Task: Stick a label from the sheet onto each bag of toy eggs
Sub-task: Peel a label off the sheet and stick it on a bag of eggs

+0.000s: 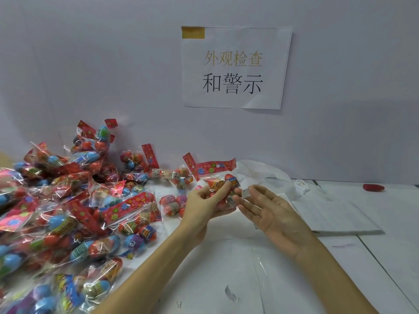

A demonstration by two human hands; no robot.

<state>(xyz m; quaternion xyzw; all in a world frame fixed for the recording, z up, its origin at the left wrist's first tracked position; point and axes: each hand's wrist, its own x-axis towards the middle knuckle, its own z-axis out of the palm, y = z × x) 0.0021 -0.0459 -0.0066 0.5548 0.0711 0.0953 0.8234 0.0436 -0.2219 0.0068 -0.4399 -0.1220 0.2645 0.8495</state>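
The left hand (204, 200) is gripping a bag (223, 189) at centre; at its three o'clock, the right hand (269, 209) is lying open, a label (246, 193) sticking to its fingertip.

A white paper notice (235, 66) hangs on the pale grey wall (90, 64) at twelve o'clock, printed with a gold line of Chinese characters above a black line. A strip of brown tape (193, 33) holds its upper left corner; the lower right corner curls away from the wall. At three o'clock a small red object (373, 187) lies on the white tabletop (390, 257), close to the wall; what it is cannot be told. Just left of it, near two o'clock, a crumpled white plastic bag (265, 172) rests against the wall. At nine o'clock a sliver of brown surface (5, 158) shows at the frame's edge.
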